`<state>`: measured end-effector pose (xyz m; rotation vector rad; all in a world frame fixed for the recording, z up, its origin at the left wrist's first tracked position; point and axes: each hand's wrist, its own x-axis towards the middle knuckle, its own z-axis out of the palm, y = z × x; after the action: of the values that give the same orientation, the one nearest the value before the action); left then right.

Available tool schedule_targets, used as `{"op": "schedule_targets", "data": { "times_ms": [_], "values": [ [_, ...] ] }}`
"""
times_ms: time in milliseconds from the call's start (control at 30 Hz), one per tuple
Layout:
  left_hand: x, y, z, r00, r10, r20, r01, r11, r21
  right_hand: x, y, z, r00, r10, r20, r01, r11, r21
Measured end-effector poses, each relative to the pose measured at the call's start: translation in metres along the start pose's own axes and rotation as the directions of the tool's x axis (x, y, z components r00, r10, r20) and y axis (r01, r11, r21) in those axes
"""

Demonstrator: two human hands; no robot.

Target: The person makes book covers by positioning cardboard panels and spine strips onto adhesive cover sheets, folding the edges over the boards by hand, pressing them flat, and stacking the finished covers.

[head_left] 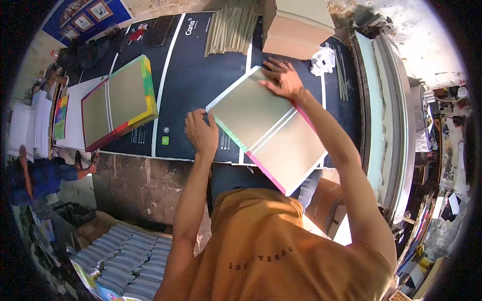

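Note:
A book cover (253, 113) lies slantwise at the table's near edge, its inner side up. It has two greyish boards, white strips between them, and green, pink and white folded edges. My left hand (202, 133) is at its left corner, thumb against the edge and fingers slightly bent on the table side; it looks open. My right hand (283, 80) rests on the upper right part of the cover, palm down with fingers spread. The near pink corner sticks out past the table edge, close to my shirt.
A stack of similar covers (120, 100) stands on the left. Thin board strips (231, 31) and a large cardboard block (298, 30) are at the back, with crumpled white plastic (323, 61) nearby. Grey bundles (128, 256) lie below left. Another person (37, 178) is at far left.

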<state>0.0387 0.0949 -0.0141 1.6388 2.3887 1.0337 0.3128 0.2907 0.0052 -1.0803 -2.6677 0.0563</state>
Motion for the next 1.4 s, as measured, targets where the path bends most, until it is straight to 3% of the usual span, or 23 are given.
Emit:
{"op": "schedule_targets", "data": {
  "times_ms": [33,67,267,567,667,867,967,1033,1067,1100,1167,1200,1300,1400],
  "values": [
    [0.002,-0.003,0.005,0.998,-0.057,0.028,0.057,0.998,0.01,-0.001,0.001,0.004,0.999,0.003,-0.039,-0.001,0.999,0.039],
    [0.002,-0.005,0.013,0.996,0.009,-0.091,-0.006,0.999,0.039,-0.002,0.003,0.008,0.995,0.032,-0.095,-0.027,0.998,0.054],
    [-0.004,-0.008,0.017,0.991,-0.075,-0.107,0.069,0.996,-0.056,-0.002,0.004,0.01,0.993,0.068,-0.098,-0.059,0.994,0.09],
    [-0.003,-0.011,0.016,0.985,-0.024,-0.173,0.007,0.995,-0.096,0.009,0.013,0.012,0.988,0.146,-0.042,-0.137,0.976,0.17],
    [-0.003,-0.008,0.014,0.991,-0.051,-0.12,0.044,0.998,-0.054,0.017,0.011,0.018,0.976,0.193,-0.1,-0.173,0.968,0.18],
    [0.002,-0.001,0.013,0.998,-0.008,-0.06,0.015,0.994,0.112,0.024,0.0,0.014,0.974,0.219,-0.053,-0.205,0.959,0.198],
    [0.01,0.002,-0.003,0.98,-0.057,0.191,0.03,0.99,0.141,0.025,0.001,0.015,0.98,0.197,-0.003,-0.194,0.968,0.157],
    [0.007,0.014,-0.024,0.909,-0.219,0.353,0.275,0.955,-0.115,0.025,-0.001,0.011,0.982,0.19,-0.002,-0.188,0.974,0.124],
    [0.003,0.02,-0.031,0.852,-0.276,0.445,0.403,0.889,-0.219,0.022,-0.002,0.011,0.982,0.188,0.002,-0.187,0.976,0.112],
    [0.0,0.026,-0.033,0.788,-0.382,0.483,0.592,0.683,-0.427,0.021,0.006,0.02,0.99,0.123,-0.068,-0.116,0.988,0.1],
    [-0.005,0.035,-0.032,0.616,-0.489,0.617,0.727,0.052,-0.685,0.021,0.005,0.019,0.991,0.121,-0.063,-0.114,0.988,0.107],
    [-0.006,0.024,-0.026,0.577,-0.428,0.696,0.704,-0.171,-0.689,0.022,0.004,0.018,0.991,0.127,-0.053,-0.12,0.986,0.117],
    [-0.001,0.021,-0.007,0.599,-0.303,0.741,0.581,-0.473,-0.663,0.023,0.004,0.017,0.991,0.132,-0.038,-0.127,0.985,0.121],
    [-0.001,0.015,0.003,0.647,-0.226,0.728,0.579,-0.476,-0.662,0.023,0.006,0.021,0.99,0.128,-0.051,-0.123,0.988,0.095]
  ]
}}
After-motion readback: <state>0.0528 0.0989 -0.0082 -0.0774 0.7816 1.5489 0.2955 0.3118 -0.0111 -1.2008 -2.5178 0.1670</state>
